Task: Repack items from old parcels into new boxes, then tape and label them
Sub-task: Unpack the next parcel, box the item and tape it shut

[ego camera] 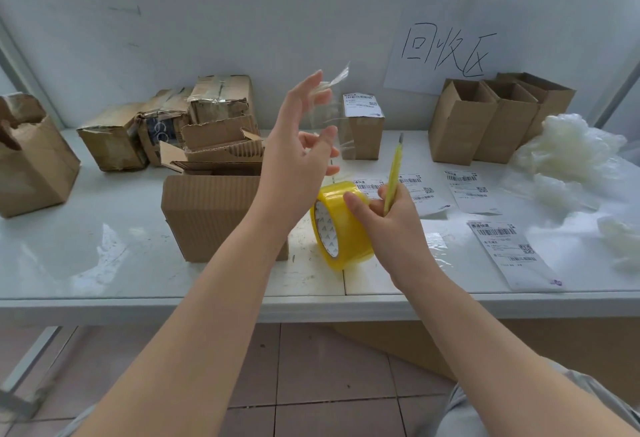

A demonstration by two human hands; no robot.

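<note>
Two bare forearms reaching up from the lower edge, above a tiled floor. Right grip: fingers curled round a yellow utility knife, blade end upward, thumb pressed on a yellow tape roll set on edge at the white counter. Left grip: raised above the counter, fingers spread and nearly straight, closed round nothing, a clear tape strip clinging to the fingertips. Closed corrugated box just left of the roll, partly behind the left forearm. Torn old parcels heaped at back left; crumpled brown box at far left. Small labelled box upright at back centre. Three open new boxes in a row at back right, below a handwritten paper sign. Loose shipping labels flat on the counter, right of the knife. Pale plastic filler piled at far right.
</note>
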